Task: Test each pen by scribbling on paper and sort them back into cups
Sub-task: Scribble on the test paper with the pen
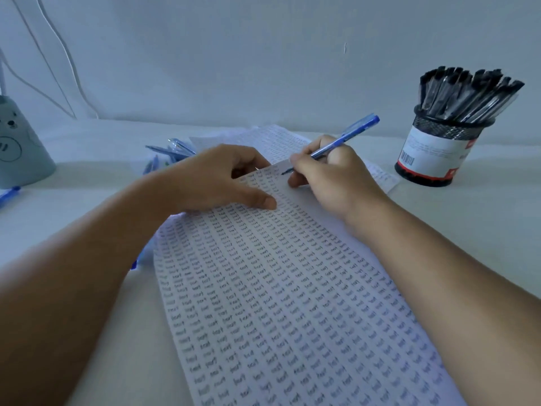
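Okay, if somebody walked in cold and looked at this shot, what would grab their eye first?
Probably the sheet of paper running down the middle of the desk, packed with rows of tiny handwritten words. At its far end the right hand grips a blue pen with the tip on the page, while the left hand rests on the sheet beside it. Off to the right stands a mesh cup crammed with black pens.

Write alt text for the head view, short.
A person's right hand grips a blue pen with its tip at the far end of a white paper sheet covered in rows of handwriting, while the left hand rests on the sheet. A black mesh cup of black-capped pens stands far right.
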### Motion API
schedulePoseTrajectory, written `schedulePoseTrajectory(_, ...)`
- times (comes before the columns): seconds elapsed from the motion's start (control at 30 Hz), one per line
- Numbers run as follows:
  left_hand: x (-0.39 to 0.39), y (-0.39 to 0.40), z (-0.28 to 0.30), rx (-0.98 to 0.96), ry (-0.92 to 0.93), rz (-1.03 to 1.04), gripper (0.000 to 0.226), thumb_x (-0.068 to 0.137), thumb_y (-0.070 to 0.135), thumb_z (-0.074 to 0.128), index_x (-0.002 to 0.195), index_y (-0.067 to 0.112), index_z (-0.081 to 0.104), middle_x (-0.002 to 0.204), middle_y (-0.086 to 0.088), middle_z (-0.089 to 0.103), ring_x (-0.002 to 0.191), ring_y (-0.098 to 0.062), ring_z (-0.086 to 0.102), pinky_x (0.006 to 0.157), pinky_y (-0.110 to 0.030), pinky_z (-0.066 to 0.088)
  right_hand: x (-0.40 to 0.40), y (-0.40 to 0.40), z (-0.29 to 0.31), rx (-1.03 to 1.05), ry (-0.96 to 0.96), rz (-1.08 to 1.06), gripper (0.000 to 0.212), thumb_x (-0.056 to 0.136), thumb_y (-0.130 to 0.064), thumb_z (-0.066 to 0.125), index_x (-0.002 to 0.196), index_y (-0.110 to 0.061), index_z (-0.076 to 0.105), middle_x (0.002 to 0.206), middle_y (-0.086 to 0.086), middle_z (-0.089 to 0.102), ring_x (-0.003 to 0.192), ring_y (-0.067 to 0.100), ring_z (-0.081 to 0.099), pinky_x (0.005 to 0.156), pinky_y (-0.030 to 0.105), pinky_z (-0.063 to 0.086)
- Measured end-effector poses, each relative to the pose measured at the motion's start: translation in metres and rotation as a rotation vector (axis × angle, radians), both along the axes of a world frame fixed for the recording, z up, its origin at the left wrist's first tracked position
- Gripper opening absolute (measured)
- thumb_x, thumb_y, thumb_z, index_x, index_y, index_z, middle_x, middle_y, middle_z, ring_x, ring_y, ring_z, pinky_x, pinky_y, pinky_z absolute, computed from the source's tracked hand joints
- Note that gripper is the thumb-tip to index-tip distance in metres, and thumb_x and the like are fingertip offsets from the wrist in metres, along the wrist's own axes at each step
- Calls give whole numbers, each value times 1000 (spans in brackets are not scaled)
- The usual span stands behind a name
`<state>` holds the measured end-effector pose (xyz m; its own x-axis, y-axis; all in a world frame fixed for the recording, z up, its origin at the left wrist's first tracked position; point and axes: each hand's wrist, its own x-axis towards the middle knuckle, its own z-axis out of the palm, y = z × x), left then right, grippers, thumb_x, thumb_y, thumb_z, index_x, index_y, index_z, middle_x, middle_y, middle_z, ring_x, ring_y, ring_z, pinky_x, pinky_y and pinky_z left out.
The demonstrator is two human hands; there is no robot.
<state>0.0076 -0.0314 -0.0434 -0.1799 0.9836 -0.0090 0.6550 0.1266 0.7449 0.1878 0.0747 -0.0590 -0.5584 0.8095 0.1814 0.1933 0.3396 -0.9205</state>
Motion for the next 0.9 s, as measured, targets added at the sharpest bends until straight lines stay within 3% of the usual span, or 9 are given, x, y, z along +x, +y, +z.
schedulePoseTrajectory(0.23,1,2,5,2,32,7,47,69,40,93,111,36,70,94,8,77,83,-9,75,81,-37,62,-1,-5,5,4,-35,-45,12,100,-36,63,96,-25,65,80,-12,76,75,-6,69,71,24,48)
schedulePoseTrajectory(0.37,-6,3,5,15,77,-7,64,67,45,93,124,42,64,100,11,73,85,-5,72,82,-35,62,4,-6,8,-38,-5,-6,14,99,-37,65,94,-24,66,82,-8,78,89,6,74,85,32,51)
schedulePoseTrajectory(0.47,-8,-1,3,50,133,-14,66,64,47,94,123,46,64,105,12,70,87,-6,71,81,-32,60,7,-10,2,-26,-8,12,14,99,-36,66,94,-22,66,83,-4,79,90,9,75,86,32,50)
schedulePoseTrajectory(0.6,-4,-8,-6,65,45,-21,63,64,43,95,120,44,66,104,10,72,85,-7,71,78,-33,61,11,-13,-2,-12,-6,7,12,99,-32,67,94,-21,66,85,-1,79,91,13,76,99,40,53)
schedulePoseTrajectory(0.8,-5,-1,8,-19,88,-20,69,63,44,95,124,42,63,106,13,69,90,-7,71,76,-31,59,10,-14,10,19,-47,28,13,102,-26,66,101,-13,67,88,2,80,89,14,77,93,31,55)
schedulePoseTrajectory(0.9,-3,5,24,-143,170,-35,66,62,48,95,120,40,62,104,16,70,88,-5,72,69,-29,57,6,-7,16,-32,-38,25,11,101,-22,66,98,-11,65,87,8,79,89,25,77,98,42,58)
